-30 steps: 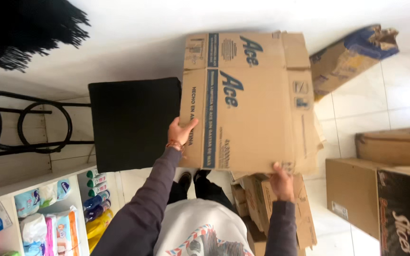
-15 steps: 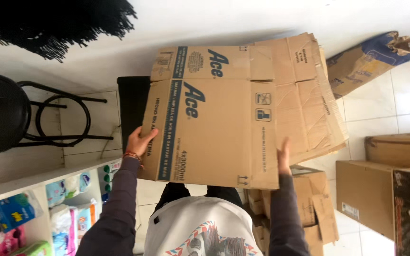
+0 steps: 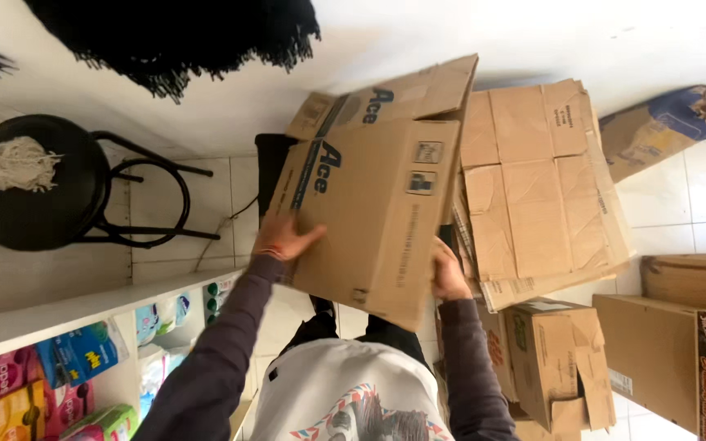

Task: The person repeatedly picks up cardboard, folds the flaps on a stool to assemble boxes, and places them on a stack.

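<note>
Your left hand (image 3: 283,239) and right hand (image 3: 449,278) are clamped on the flattened cardboard box (image 3: 373,208), held above the floor. I think it may slip or hit the stool (image 3: 30,184).

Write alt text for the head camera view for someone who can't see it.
Seen from above, a person holds a flattened brown cardboard box by its edges, left hand and right hand. More flattened cardboard lies beside it on a white tiled floor, with a black stool to the left.
</note>
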